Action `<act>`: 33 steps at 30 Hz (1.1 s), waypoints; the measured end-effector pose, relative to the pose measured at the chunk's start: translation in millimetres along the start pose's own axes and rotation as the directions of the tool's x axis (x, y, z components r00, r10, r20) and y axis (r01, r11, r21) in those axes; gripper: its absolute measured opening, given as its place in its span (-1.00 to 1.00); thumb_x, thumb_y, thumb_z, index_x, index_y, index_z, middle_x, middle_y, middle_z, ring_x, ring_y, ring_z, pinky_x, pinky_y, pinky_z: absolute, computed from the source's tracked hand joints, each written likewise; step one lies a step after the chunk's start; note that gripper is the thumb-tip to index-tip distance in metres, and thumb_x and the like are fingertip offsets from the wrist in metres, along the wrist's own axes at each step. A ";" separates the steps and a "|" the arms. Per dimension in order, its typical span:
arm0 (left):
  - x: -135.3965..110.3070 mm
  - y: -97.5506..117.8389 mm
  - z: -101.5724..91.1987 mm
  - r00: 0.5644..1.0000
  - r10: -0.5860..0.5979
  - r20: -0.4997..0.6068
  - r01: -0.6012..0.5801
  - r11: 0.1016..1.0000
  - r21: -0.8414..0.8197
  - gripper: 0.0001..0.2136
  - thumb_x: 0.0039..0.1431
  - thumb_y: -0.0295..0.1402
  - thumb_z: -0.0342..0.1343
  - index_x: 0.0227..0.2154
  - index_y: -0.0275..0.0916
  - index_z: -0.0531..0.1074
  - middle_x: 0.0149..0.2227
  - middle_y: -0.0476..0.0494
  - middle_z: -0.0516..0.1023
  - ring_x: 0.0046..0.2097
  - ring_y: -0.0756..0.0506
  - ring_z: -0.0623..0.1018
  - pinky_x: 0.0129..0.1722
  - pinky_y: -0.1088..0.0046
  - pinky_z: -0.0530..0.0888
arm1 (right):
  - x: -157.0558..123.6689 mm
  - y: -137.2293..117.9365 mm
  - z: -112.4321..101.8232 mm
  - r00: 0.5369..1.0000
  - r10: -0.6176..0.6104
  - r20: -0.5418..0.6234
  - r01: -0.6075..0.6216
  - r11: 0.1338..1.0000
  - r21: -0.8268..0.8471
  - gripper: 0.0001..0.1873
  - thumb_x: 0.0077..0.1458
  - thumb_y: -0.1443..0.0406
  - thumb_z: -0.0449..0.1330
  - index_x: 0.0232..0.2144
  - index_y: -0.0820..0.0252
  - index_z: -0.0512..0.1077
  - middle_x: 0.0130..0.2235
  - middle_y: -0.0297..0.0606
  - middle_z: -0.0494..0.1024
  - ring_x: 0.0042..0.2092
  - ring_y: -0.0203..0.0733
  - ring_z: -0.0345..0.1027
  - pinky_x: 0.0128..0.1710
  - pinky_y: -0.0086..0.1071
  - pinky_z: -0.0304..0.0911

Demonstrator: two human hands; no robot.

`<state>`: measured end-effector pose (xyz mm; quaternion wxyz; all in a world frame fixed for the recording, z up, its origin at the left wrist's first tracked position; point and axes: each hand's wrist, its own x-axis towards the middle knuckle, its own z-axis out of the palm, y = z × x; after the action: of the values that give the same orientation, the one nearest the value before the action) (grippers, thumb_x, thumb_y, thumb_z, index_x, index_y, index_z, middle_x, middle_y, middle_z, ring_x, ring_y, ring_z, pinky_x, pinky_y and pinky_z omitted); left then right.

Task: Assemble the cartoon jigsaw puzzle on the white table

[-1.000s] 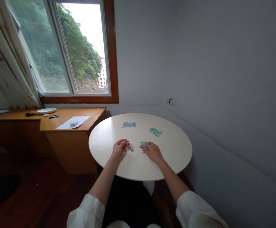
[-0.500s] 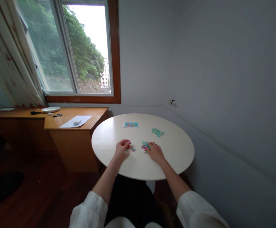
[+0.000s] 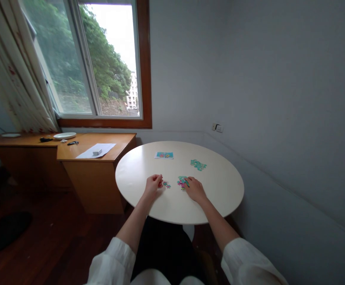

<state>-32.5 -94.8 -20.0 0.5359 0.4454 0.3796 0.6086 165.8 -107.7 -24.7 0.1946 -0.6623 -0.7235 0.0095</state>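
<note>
Left hand (image 3: pixel 154 185) pinches, right hand (image 3: pixel 195 189) rests at a mixed pile (image 3: pixel 181 182) on the round tabletop (image 3: pixel 142 162).
The left fingertips meet, apparently on a reddish piece (image 3: pixel 160 183), a fit grip for something small; beyond, a picture card (image 3: pixel 164 155) lies flat, probably for easy viewing; loose pieces (image 3: pixel 168 185) sit just beside; the right fingers bend over the pile's edge, perhaps steadying it, grip unclear; farther off, a teal pile (image 3: pixel 198 164) lies apart, likely grouped by colour.

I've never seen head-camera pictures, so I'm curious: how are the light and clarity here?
Head view: sky beyond the window washed out; floor dim; window's middle upright leaning, perhaps lens distortion; coloured pieces too small for fine detail.
</note>
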 end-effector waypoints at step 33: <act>-10.5 7.7 3.6 0.999 -0.012 0.032 0.014 0.998 -0.068 -0.55 -0.35 -0.21 0.32 -0.34 -0.36 0.42 -0.54 -0.15 0.53 -0.41 -0.08 0.53 -0.27 0.32 0.45 | 3.1 3.9 4.6 1.000 -0.014 -0.017 0.014 1.000 -0.014 -0.62 0.09 0.25 -0.06 -0.05 0.11 0.33 0.00 -0.22 0.35 0.01 -0.20 0.19 0.00 -0.38 0.01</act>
<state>-31.1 -106.3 -13.1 0.5607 0.4339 0.3530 0.6106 168.1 -103.1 -29.2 0.1965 -0.6586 -0.7264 -0.0025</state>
